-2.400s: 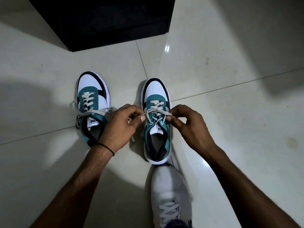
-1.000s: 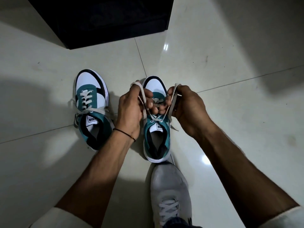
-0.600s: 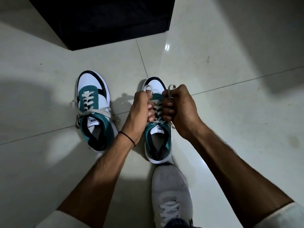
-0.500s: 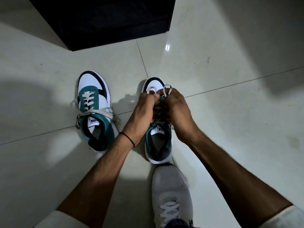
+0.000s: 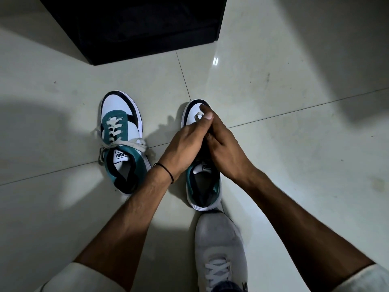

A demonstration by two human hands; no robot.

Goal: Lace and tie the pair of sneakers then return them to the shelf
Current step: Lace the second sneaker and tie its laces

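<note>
Two teal, white and black sneakers stand on the tiled floor, toes pointing away from me. The left sneaker (image 5: 121,140) has white laces knotted across its tongue, the ends trailing to both sides. Over the right sneaker (image 5: 203,186) my left hand (image 5: 185,144) and my right hand (image 5: 225,150) press together, both closed on its white lace. A small lace loop (image 5: 198,116) pokes out above my fingers over the white toe. The hands hide the sneaker's eyelets and the rest of the lace.
A black shelf unit (image 5: 147,28) stands on the floor beyond the sneakers. My own grey shoe (image 5: 219,249) rests just behind the right sneaker's heel. Pale glossy tiles (image 5: 294,144) spread to the right and left.
My hands went from pinching the lace ends apart, to lifting two loops, to coming together tightly over the right sneaker. The left sneaker stayed put.
</note>
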